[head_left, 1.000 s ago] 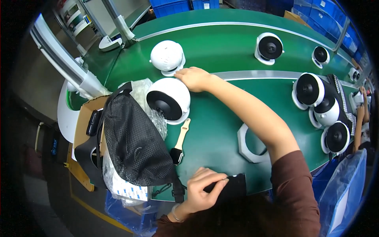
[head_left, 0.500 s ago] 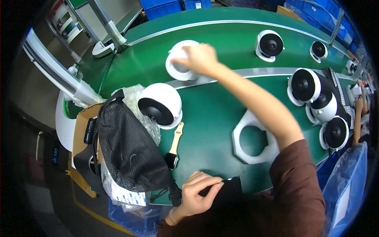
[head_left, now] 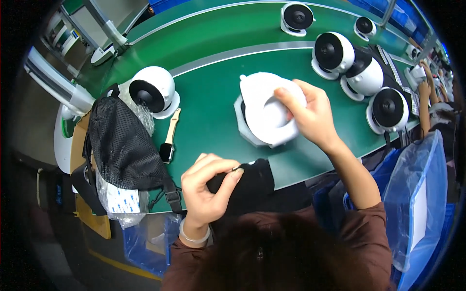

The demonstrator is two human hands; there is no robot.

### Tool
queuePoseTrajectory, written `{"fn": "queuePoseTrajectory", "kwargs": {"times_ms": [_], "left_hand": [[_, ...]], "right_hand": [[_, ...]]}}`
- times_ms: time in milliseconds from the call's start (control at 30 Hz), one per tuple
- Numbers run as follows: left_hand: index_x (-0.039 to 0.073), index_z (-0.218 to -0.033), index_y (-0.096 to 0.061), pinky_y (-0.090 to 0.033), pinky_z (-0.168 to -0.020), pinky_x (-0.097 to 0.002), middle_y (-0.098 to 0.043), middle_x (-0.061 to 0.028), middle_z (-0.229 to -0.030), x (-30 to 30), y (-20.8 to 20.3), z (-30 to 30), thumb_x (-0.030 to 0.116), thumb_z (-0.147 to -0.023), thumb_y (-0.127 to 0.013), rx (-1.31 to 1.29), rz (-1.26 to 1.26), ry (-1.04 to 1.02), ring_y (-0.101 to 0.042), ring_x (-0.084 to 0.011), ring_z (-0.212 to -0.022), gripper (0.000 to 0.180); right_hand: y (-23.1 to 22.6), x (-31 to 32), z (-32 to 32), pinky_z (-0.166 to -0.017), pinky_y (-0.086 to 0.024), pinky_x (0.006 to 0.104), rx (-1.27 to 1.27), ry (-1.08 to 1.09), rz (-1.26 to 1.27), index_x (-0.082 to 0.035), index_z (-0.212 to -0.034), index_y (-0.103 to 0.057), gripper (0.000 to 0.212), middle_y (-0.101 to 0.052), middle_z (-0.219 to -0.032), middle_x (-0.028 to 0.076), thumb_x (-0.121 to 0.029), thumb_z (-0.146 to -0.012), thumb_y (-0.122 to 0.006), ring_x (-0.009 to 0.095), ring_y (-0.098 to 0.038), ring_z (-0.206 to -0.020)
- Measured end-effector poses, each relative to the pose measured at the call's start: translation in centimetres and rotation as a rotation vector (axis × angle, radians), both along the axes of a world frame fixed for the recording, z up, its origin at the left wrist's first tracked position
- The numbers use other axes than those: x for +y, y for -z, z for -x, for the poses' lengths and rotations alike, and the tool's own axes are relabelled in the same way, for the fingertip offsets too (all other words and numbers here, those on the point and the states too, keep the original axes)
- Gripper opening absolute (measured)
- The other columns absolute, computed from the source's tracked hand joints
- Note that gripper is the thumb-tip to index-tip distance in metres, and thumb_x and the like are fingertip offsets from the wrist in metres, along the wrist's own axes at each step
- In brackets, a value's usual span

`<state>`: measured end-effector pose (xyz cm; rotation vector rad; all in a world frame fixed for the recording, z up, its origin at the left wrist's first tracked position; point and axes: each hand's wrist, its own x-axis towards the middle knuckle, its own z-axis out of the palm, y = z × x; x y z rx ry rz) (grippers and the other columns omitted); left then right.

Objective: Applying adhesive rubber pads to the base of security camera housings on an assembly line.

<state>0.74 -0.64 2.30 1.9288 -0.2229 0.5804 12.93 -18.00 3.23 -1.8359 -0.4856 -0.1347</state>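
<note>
My right hand [head_left: 313,114] grips a white round housing [head_left: 264,89] by its right rim, with a circular recess facing up. The housing is over a white octagonal foam ring [head_left: 244,127], hiding most of it; whether they touch, I cannot tell. Closer to me, my left hand [head_left: 208,191] is closed in a pinch, thumb against forefinger, on a tiny dark piece [head_left: 236,169] too small to name. A black cloth [head_left: 257,179] lies beside those fingertips at the table's near edge.
A white ball-shaped device with a black face [head_left: 155,89] stands at left, near a watch [head_left: 167,151] and a black mesh bag [head_left: 126,145]. Similar devices [head_left: 388,109] stand at right. Blue bins with clear liners [head_left: 412,194] are below right. Another person's arm [head_left: 424,97] shows far right.
My right hand has brought the white housing from the far green belt back to the foam ring. My left hand keeps its pinch. The whole view has shifted.
</note>
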Motion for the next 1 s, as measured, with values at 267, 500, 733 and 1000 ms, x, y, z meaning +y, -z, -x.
{"fn": "queuePoseTrajectory", "kwargs": {"times_ms": [267,500,733,1000], "left_hand": [[0.0,-0.07,-0.06,-0.037,-0.053,-0.0237,-0.057,-0.0071,-0.062,-2.0,-0.3,-0.2,-0.005,-0.062,-0.063,-0.109,-0.096,0.09,-0.05,-0.0168,-0.055,0.01],[0.001,-0.072,-0.06,-0.037,-0.053,-0.0246,-0.057,-0.0068,-0.063,-2.7,-0.3,-0.6,-0.005,-0.063,-0.062,-0.149,-0.206,0.12,-0.051,-0.0187,-0.054,0.011],[0.0,-0.081,-0.056,-0.039,-0.055,-0.0265,-0.055,-0.0094,-0.072,-1.9,0.5,0.3,-0.006,-0.067,-0.057,0.022,-0.191,0.181,-0.05,-0.022,-0.062,0.016],[-0.001,-0.079,-0.056,-0.037,-0.052,-0.0245,-0.055,-0.01,-0.075,-0.6,1.8,-0.9,-0.005,-0.07,-0.056,0.065,-0.179,0.072,-0.045,-0.0187,-0.054,0.01]], "right_hand": [[-3.5,-2.1,6.2,-0.056,-0.039,0.0267,-0.636,-0.126,0.27,-0.005,-0.079,-0.061,0.022,-0.055,-0.073,0.005,-0.005,-0.058,-0.069,0.018,-0.049,-0.065],[-2.3,-2.4,7.1,-0.053,-0.037,0.0274,-0.508,-0.208,0.337,-0.006,-0.071,-0.058,0.019,-0.052,-0.069,0.004,-0.001,-0.056,-0.069,0.019,-0.047,-0.061],[-1.0,-1.6,6.6,-0.05,-0.039,0.0274,-0.713,-0.241,0.461,-0.007,-0.07,-0.057,0.02,-0.051,-0.069,0.004,-0.003,-0.053,-0.066,0.019,-0.048,-0.06],[-1.9,-1.5,8.7,-0.061,-0.043,0.03,-0.691,-0.181,0.274,-0.006,-0.07,-0.06,0.014,-0.06,-0.076,0.006,-0.005,-0.056,-0.064,0.021,-0.055,-0.067]]}}
